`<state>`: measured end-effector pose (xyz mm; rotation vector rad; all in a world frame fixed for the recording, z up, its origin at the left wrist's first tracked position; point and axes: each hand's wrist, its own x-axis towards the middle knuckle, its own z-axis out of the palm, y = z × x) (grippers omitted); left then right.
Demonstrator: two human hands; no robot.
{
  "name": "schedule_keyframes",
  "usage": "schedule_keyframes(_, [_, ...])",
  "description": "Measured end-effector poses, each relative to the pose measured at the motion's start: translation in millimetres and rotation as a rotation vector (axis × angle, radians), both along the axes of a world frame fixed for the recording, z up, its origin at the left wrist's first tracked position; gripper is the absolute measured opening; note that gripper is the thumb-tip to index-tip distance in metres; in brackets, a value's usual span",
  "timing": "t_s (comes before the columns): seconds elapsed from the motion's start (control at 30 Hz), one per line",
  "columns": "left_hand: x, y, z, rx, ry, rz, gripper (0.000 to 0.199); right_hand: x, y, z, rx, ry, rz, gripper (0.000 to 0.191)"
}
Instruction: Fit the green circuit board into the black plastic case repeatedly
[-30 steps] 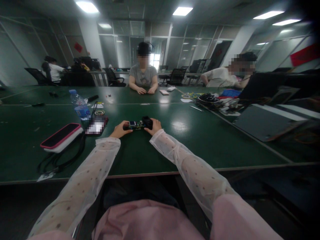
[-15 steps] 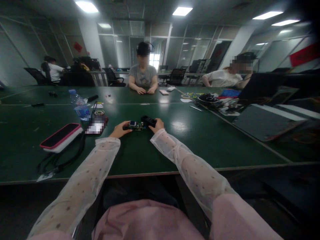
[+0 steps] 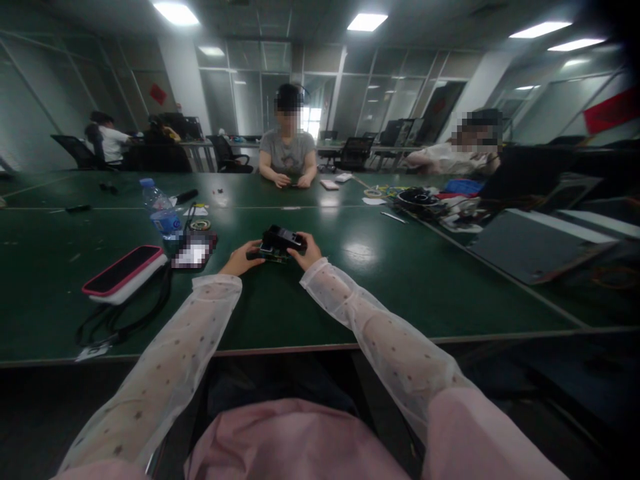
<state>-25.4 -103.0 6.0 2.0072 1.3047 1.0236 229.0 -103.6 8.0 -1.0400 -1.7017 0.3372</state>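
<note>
Head view shows the two bare hands close to each other above the green table (image 3: 280,307), near the middle of its front part. The left hand (image 3: 241,259) holds the left end of a green circuit board (image 3: 276,257), with the thumb at the near side and the other fingers at the far side. The right hand (image 3: 309,252) grips a black cover (image 3: 284,237) by its right end, between thumb and fingers. This cover lies tilted over the board and hides a large part of it; whether the two are touching, one cannot tell. Also it is not clear if the board rests on the table or is a little above it.

To the left of the hands there is a dark flat object (image 3: 195,251) with a blurred bright face, and behind it stands a plastic bottle (image 3: 163,212) with blue cap. Nearer to the front edge lies a pink-edged case (image 3: 125,270), with a black strap (image 3: 164,293) beside it. At the right side are a grey metal box (image 3: 530,247), a heap of cables (image 3: 417,199) and a thin silver stick (image 3: 395,217). Across the table sits a person (image 3: 287,152) in grey shirt, both hands on the tabletop.
</note>
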Motion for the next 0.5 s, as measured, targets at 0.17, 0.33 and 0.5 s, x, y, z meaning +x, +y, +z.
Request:
schedule_keyframes(0.17, [-1.0,0.3,-1.3,0.057,0.065,0.013,0.076,-4.0,-5.4,0.3,-0.025,-0.088,0.069,0.053])
schedule_keyframes(0.33, [-1.2,1.8,-4.0,0.099,0.062,0.004,0.078,-2.6,-4.0,-0.7,0.0,-0.201,0.066,0.053])
schedule_keyframes(0.5, [-0.9,3.1,-6.3,0.106,0.056,0.004,0.084,-1.3,-0.3,-5.0,0.031,-0.26,0.023,0.061])
